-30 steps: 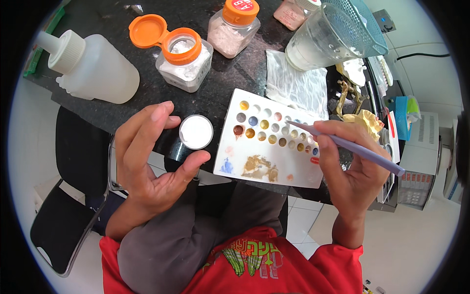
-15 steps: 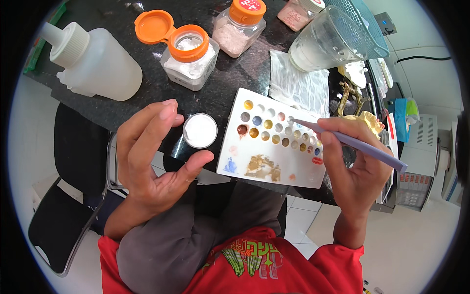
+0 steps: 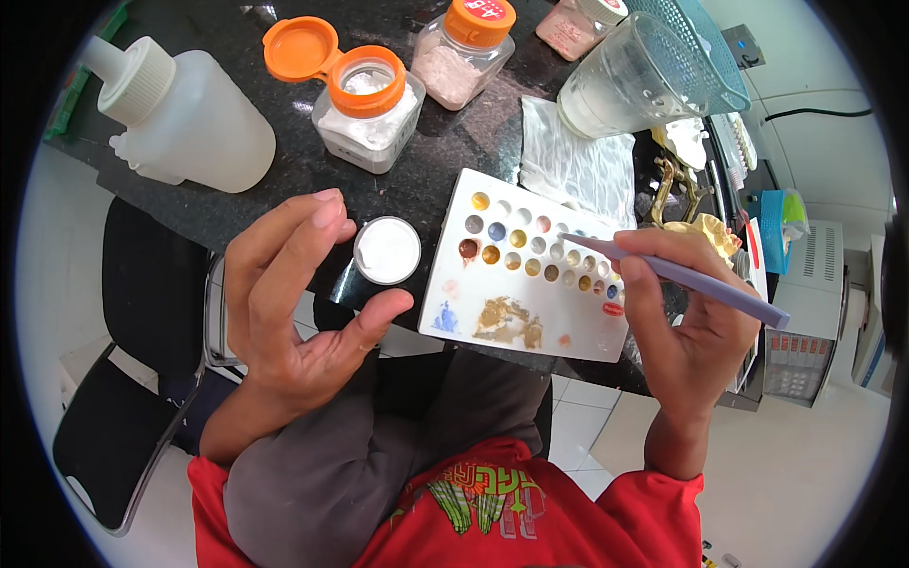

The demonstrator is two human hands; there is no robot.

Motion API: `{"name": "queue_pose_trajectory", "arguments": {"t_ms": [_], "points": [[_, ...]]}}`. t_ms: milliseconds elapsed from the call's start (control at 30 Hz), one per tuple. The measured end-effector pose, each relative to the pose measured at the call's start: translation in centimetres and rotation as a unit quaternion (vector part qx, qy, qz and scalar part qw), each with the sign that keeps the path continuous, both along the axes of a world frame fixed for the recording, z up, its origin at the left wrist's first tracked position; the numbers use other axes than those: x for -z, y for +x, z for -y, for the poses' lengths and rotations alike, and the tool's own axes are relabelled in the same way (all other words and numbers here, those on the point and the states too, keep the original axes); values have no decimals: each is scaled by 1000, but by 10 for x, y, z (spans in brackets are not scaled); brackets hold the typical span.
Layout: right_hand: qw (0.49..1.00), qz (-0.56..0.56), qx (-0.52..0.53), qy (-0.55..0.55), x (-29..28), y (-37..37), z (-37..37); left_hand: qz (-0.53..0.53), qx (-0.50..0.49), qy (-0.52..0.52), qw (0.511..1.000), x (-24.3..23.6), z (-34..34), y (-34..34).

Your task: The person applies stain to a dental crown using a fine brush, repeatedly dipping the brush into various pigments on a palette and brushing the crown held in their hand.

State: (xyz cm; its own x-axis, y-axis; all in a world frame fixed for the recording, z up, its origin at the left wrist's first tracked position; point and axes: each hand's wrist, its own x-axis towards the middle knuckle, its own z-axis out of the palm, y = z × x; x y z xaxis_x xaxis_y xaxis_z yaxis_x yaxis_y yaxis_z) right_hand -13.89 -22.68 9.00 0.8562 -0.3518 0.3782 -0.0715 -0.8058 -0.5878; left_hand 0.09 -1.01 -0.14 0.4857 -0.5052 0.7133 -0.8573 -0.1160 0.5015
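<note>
My left hand (image 3: 294,322) is open, its thumb and fingers spread on either side of a small round pot (image 3: 387,251) filled with white material. I see no clear contact between the fingertips and the pot. In my right hand (image 3: 691,331) a slim lavender-handled tool (image 3: 724,295) is pinched like a pen, its narrow grey tip pointing left over the white palette (image 3: 587,341). Rows of small wells there hold yellow, brown, blue, grey and pale colours. Blue and tan smears (image 3: 511,322) mark the palette's near part. Whether the tip touches the surface I cannot tell.
A squeeze bottle (image 3: 199,123) stands at the far left. Behind the pot are an orange-lidded jar (image 3: 374,123), lid open, and a closed jar (image 3: 459,62) of pinkish powder. A folded white cloth (image 3: 578,166), a clear cup (image 3: 620,90) and dental casts (image 3: 705,232) lie beyond the palette.
The picture has shifted very slightly. Both hands hold nearly the same pose, and the tool's tip stays over the palette.
</note>
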Motion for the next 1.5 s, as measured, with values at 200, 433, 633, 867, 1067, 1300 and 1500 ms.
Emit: {"name": "queue_pose_trajectory", "arguments": {"t_ms": [200,433,633,867,1067,1300,1500], "points": [[1000,-10,15,13,-1,2,-1,-4,-2,1,1000,-1,-1,0],[1000,-14,10,-5,-1,3,-1,0,1,-1,1000,-1,0,1],[1000,-19,11,-5,-2,3,-1,-5,8,-10,1000,1,0,1],[999,-30,-1,-14,-6,7,0,5,6,-9,1000,0,1,2],[999,-33,-10,-27,-6,7,0,-8,11,-20,1000,1,1,1],[999,-27,-1,-21,-5,7,0,0,20,-13,1000,1,0,1],[1000,-23,0,-18,-5,7,0,-24,24,-28,999,-1,1,0]]}}
